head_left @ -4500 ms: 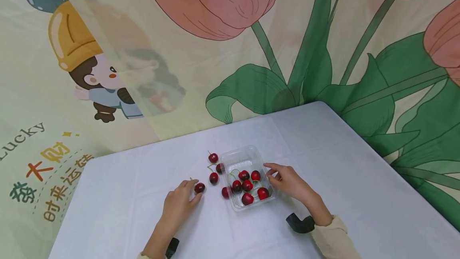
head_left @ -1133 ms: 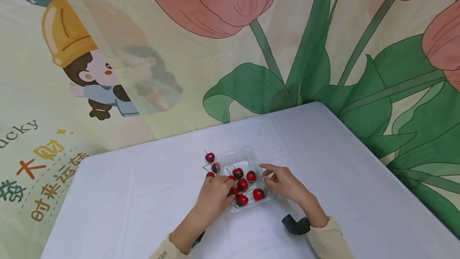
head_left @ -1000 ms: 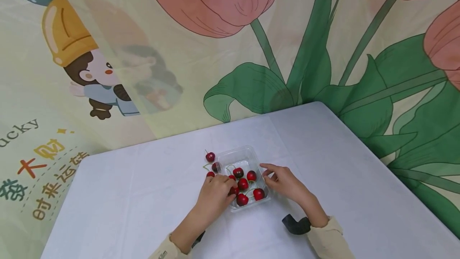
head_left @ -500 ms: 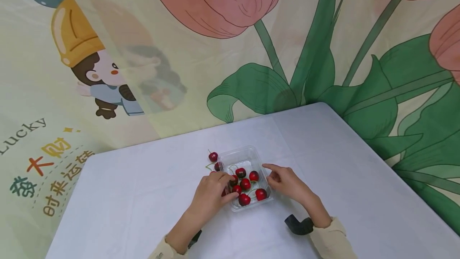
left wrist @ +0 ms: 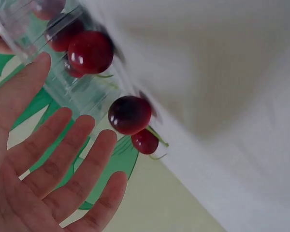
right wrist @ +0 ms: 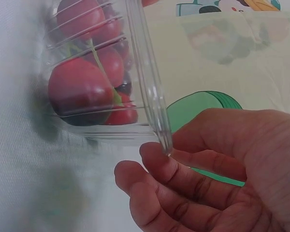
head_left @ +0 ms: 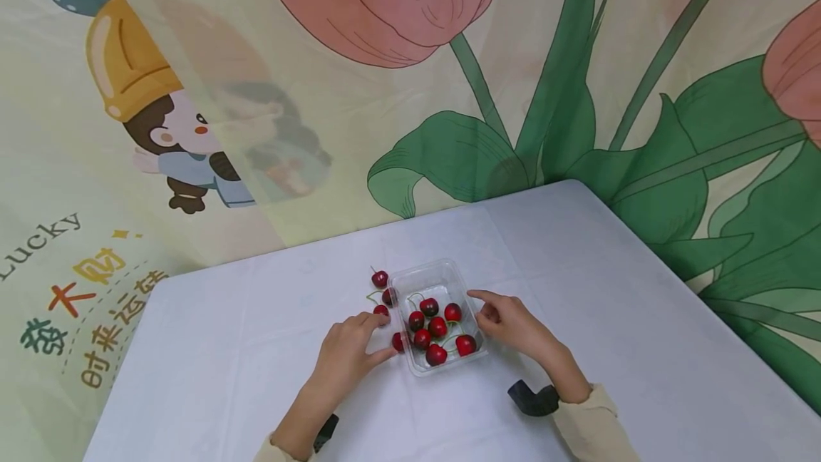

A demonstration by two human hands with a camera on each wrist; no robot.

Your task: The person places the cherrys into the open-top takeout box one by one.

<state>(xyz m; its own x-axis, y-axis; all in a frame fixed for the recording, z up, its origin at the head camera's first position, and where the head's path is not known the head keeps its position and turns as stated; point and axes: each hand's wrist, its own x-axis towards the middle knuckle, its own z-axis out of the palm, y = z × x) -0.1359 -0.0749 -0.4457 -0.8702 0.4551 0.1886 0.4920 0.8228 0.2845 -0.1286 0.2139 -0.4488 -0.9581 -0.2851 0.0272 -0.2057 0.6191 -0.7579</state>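
Observation:
A clear plastic box (head_left: pixel 430 276) stands on the table with several dark red cherries (head_left: pixel 437 326) inside, some with green stems. My left hand (head_left: pixel 346 351) is just left of the box, thumb and fingers spread apart and holding nothing. Its fingertips are near a cherry (head_left: pixel 398 341) beside the box's left wall and another cherry (head_left: pixel 381 310) farther back. In the left wrist view the palm and fingers (left wrist: pixel 82 179) show with nothing in them. My right hand (head_left: pixel 513 323) pinches the box's rim (right wrist: pixel 157 106) on the right side, thumb and finger on either side of it.
Two more loose cherries lie behind the left hand: one cherry (head_left: pixel 388 296) against the box and another cherry (head_left: pixel 380 279) at its back left corner. A white cloth covers the table (head_left: pixel 616 348). A printed curtain (head_left: pixel 321 113) hangs along the back edge.
My left hand has carried a cherry from the table into the box, let it go and drawn back left, out over the table. The right hand has stayed at the box's right rim.

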